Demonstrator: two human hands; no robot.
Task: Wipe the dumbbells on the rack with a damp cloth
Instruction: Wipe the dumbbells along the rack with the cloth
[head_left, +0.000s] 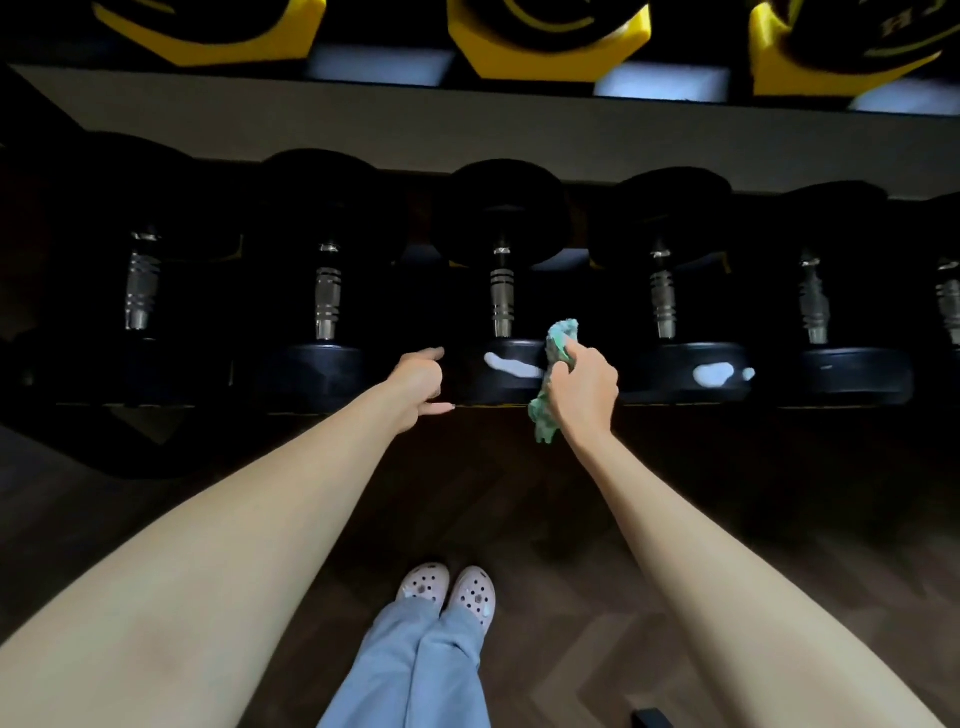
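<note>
While the right hand (584, 387) is bunching the soft, limp cloth (558, 343) in curled fingers against the near head of the middle dumbbell (498, 371), the left hand (418, 379) is hovering half-open beside that head, holding nothing; the dumbbell is probably sitting heavy and rigid on the rack (156, 405), its wet rubber slippery, so steadying the head is looking wiser than lifting; a dark wood floor (571, 493) is lying below, dimly lit.

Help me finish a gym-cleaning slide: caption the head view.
Right hand holds a green cloth against the middle dumbbell's near end; left hand hovers beside it.
</note>
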